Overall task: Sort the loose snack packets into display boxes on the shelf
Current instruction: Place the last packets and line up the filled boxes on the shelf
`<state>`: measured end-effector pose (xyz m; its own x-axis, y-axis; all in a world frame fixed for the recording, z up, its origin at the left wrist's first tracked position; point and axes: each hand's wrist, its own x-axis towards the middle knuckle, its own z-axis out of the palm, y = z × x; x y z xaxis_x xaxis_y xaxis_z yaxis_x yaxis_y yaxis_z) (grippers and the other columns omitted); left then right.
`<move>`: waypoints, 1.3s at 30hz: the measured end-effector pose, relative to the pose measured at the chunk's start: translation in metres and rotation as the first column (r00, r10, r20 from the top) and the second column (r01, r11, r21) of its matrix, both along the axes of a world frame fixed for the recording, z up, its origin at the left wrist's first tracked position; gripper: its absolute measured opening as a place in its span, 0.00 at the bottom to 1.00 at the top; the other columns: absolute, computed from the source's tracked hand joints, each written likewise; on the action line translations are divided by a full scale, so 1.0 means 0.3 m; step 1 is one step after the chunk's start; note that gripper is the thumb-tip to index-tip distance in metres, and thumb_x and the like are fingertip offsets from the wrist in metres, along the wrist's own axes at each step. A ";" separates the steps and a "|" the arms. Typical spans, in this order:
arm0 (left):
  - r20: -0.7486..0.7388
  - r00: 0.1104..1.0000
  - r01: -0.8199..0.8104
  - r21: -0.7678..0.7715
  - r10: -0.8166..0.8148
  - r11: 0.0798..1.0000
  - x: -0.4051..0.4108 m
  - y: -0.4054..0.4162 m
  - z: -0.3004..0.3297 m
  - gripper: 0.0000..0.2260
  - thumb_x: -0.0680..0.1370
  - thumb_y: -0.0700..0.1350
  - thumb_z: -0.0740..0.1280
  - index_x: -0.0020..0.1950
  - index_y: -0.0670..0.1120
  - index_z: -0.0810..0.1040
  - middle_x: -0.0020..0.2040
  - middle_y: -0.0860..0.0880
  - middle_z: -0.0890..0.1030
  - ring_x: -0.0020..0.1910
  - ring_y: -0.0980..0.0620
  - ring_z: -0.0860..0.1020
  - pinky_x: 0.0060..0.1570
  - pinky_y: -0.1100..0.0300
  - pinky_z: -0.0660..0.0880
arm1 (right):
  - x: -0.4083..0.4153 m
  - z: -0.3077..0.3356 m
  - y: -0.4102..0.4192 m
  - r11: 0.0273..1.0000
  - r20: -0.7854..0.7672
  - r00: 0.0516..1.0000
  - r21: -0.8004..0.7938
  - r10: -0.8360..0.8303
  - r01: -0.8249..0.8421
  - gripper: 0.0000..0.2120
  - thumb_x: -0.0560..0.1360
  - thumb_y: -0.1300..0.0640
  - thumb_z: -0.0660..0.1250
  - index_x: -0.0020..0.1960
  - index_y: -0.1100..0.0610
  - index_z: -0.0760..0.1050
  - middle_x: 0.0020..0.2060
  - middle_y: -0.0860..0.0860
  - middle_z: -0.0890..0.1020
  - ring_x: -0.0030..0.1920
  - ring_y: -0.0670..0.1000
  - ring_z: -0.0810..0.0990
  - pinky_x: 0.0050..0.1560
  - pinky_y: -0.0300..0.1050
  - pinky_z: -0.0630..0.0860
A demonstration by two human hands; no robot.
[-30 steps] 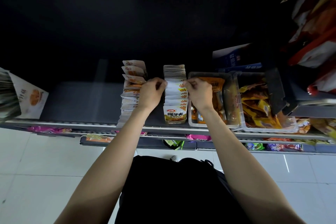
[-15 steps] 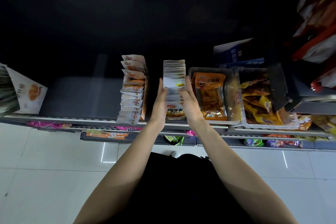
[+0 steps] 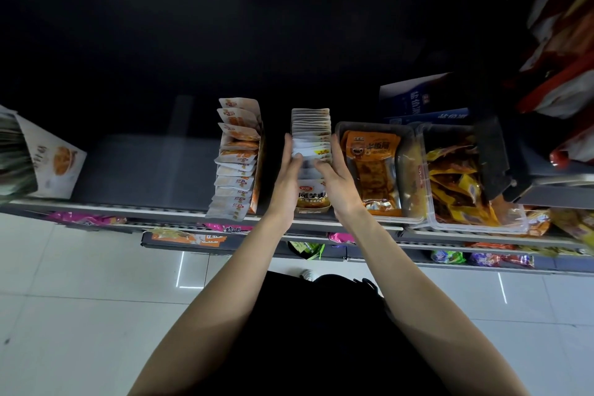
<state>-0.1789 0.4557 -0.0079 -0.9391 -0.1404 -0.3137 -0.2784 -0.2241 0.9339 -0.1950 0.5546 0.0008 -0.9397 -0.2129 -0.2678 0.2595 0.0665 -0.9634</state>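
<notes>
A row of small white and yellow snack packets [image 3: 311, 125] stands upright in a narrow display box [image 3: 313, 202] at the middle of the dark shelf. My left hand [image 3: 288, 172] lies along the row's left side, its thumb resting on the packet tops. Against the right side my right hand [image 3: 337, 172] presses with straight fingers, thumb on top. Both hands squeeze the row between them. To the left stands another box of white and orange packets [image 3: 238, 154].
Right of my hands a clear tray [image 3: 342, 130] holds orange packets, and a second clear tray [image 3: 430, 222] holds yellow ones. Blue boxes [image 3: 418, 100] stand behind. A packet box [image 3: 51, 161] sits far left. The shelf rail [image 3: 128, 210] runs in front, lower shelves and white floor below.
A second ago both hands pinched packet tops near the middle of the row. They have since dropped to the row's two sides and now press it together, holding almost still.
</notes>
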 end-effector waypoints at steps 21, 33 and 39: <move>-0.358 0.933 -0.301 -0.725 0.035 0.620 0.169 -0.484 0.154 0.09 0.76 0.41 0.67 0.55 0.48 0.76 0.45 0.57 0.80 0.46 0.61 0.78 0.52 0.59 0.76 | 0.060 0.138 -0.167 0.918 -0.628 0.756 0.385 0.185 0.094 0.16 0.75 0.66 0.65 0.63 0.59 0.74 0.55 0.51 0.78 0.53 0.44 0.78 0.53 0.33 0.76; 0.165 0.789 0.169 -0.984 -0.591 -0.050 0.029 -0.634 0.027 0.40 0.68 0.57 0.73 0.74 0.50 0.58 0.72 0.51 0.63 0.69 0.51 0.63 0.67 0.54 0.62 | -0.140 0.056 -0.380 0.581 -0.352 0.806 0.814 0.476 0.013 0.43 0.72 0.50 0.71 0.77 0.55 0.49 0.72 0.58 0.58 0.70 0.61 0.60 0.66 0.56 0.66; -0.120 0.817 -0.124 -0.992 -0.564 0.032 -0.005 -0.631 -0.032 0.19 0.68 0.48 0.76 0.56 0.45 0.78 0.50 0.48 0.81 0.46 0.49 0.80 0.37 0.59 0.78 | -0.075 0.011 -0.360 0.639 -0.367 0.792 0.768 0.488 -0.038 0.40 0.72 0.55 0.70 0.77 0.56 0.52 0.73 0.56 0.57 0.71 0.58 0.62 0.66 0.53 0.70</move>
